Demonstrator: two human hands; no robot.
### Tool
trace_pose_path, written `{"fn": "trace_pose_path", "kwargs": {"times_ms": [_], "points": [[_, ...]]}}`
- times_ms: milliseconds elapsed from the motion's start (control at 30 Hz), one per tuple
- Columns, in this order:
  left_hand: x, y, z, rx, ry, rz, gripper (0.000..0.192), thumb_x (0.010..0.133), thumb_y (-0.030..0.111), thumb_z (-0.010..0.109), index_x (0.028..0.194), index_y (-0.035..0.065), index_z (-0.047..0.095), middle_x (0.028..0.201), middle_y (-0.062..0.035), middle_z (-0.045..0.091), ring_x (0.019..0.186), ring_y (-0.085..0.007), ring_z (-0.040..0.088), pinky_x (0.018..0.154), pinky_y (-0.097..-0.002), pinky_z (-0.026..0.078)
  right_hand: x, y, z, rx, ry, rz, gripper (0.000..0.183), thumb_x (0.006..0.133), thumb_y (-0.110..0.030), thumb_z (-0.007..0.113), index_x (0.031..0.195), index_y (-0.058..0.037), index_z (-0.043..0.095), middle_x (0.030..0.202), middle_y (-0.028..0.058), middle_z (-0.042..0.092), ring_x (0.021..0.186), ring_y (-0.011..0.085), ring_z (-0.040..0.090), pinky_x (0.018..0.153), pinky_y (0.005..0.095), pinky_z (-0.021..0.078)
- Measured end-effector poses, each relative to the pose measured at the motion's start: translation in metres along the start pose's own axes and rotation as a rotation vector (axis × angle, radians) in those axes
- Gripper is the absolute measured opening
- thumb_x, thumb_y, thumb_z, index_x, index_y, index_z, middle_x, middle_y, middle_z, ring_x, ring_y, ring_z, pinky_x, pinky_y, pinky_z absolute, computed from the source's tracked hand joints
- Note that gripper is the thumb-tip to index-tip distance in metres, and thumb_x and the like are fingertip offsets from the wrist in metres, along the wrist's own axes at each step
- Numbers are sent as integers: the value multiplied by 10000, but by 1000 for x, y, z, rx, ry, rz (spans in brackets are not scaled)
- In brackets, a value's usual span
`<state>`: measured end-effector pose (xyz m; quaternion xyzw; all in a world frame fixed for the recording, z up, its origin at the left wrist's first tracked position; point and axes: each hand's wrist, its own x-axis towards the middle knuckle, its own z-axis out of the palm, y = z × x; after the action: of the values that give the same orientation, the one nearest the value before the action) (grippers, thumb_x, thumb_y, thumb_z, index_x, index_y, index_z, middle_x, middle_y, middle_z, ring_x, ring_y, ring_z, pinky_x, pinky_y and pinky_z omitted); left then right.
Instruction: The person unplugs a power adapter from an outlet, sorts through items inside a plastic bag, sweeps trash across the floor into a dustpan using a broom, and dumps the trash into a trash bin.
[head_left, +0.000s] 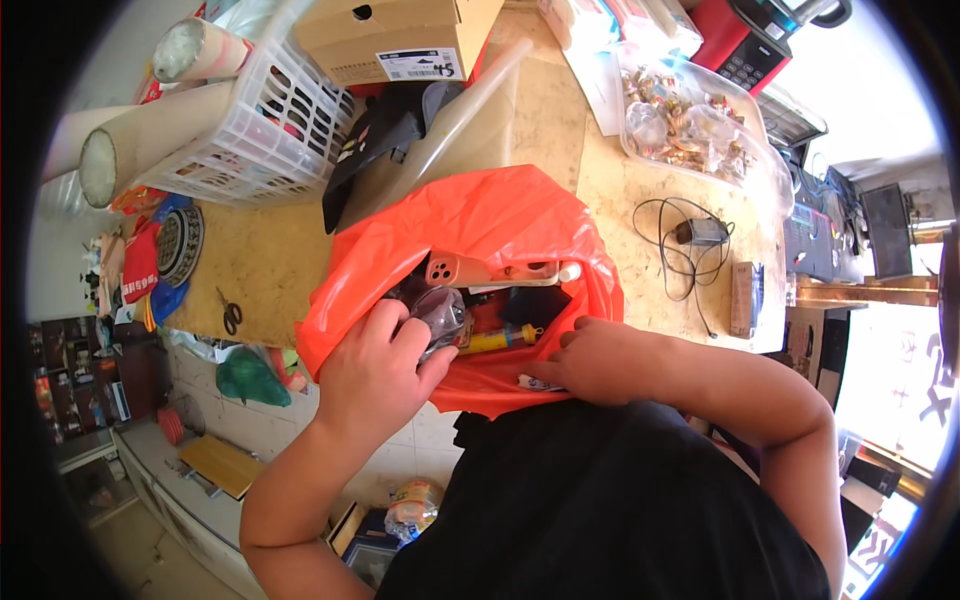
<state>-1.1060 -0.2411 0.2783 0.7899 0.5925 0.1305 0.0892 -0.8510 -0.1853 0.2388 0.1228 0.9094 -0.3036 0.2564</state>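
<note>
A red plastic bag (517, 199) lies open on the table in front of me. My left hand (382, 360) reaches over its left side, with curled fingers and thumb around a dark bundle in clear plastic (439, 319); the fingertips are hidden. At the bag's right side, my right hand (604, 360) grips the rim, its index finger by a small white printed item (538, 383). Inside the bag, a pink phone case (487, 271) with camera holes lies along the far side, next to a white cap (570, 271). A yellow tube (495, 340) and a dark blue item (534, 306) lie nearer.
A white plastic basket (247, 142) and a cardboard box (405, 37) stand at the back left. Scissors (230, 311) lie on the wooden table (247, 247). To the right are a clear tub of small items (686, 120), a power adapter with cable (703, 231) and a small box (745, 300).
</note>
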Motion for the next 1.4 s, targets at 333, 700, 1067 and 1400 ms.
{"fn": "trace_pose_path", "kwargs": {"times_ms": [333, 700, 1067, 1400], "points": [[20, -9, 4, -77, -49, 94, 319, 659, 217, 807, 694, 62, 531, 806, -66, 518, 670, -264, 553, 575, -379, 463, 5, -4, -18, -11, 340, 9, 337, 850, -135, 518, 1164, -115, 638, 1148, 156, 579, 1145, 281, 513, 923, 383, 419], [32, -3, 9, -93, -33, 116, 290, 676, 178, 793, 706, 56, 531, 785, -75, 509, 703, -279, 554, 605, -396, 456, -20, -18, -3, -66, 471, 175, 155, 794, -176, 602, 915, -135, 691, 924, 38, 548, 960, 213, 512, 880, 342, 411], [25, 20, 25, 38, 0, 62, 292, 678, 199, 797, 722, 60, 544, 800, -72, 521, 723, -276, 564, 603, -399, 461, -39, -25, 20, -103, 550, 187, 119, 799, -158, 600, 890, -88, 631, 869, 59, 571, 897, 222, 549, 838, 333, 444], [48, 52, 57, 237, -59, 502, 128, 766, 102, 608, 885, 54, 603, 1150, -99, 541, 1099, -283, 510, 861, -395, 449, -47, -19, 38, -107, 704, 147, 120, 816, -167, 561, 864, -63, 597, 864, 69, 597, 885, 220, 563, 847, 322, 435]]}}
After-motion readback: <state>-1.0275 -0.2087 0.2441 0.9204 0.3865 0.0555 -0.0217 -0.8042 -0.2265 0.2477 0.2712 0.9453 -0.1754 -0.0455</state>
